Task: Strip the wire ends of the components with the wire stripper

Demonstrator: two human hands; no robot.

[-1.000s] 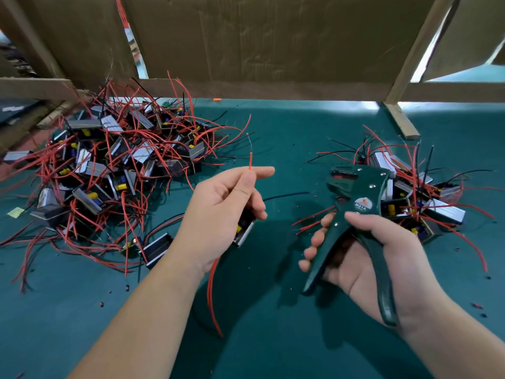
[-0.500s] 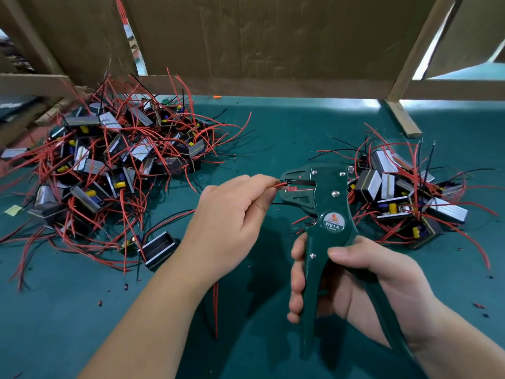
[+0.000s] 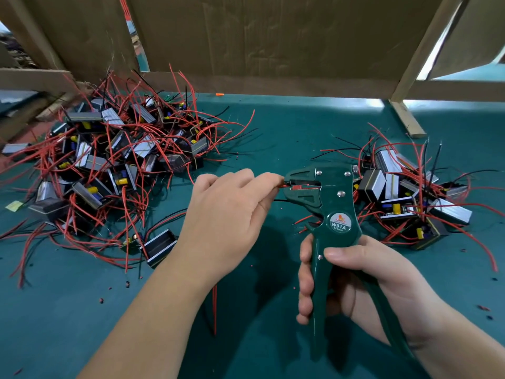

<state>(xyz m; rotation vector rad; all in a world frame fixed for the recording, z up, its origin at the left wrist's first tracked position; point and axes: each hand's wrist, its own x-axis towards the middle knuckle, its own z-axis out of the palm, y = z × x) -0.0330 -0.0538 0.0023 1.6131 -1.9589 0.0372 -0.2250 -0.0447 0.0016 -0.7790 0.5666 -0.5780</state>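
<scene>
My right hand (image 3: 355, 283) grips the two handles of a dark green wire stripper (image 3: 334, 212) held upright, its jaws pointing left. My left hand (image 3: 226, 214) pinches a red wire (image 3: 281, 185) between thumb and fingertips, and the wire's end sits inside the stripper's jaws. The component on that wire is hidden under my left hand; a length of red wire (image 3: 215, 310) hangs down below my wrist.
A big pile of components with red and black wires (image 3: 114, 160) lies on the green mat at the left. A smaller pile (image 3: 410, 192) lies at the right. Cardboard panels and a wooden frame (image 3: 273, 50) close off the back. Small insulation bits (image 3: 127, 283) dot the mat.
My left hand brought the red wire down from upright and across into the stripper's jaws. My right hand turned the stripper upright and moved it left to meet the wire.
</scene>
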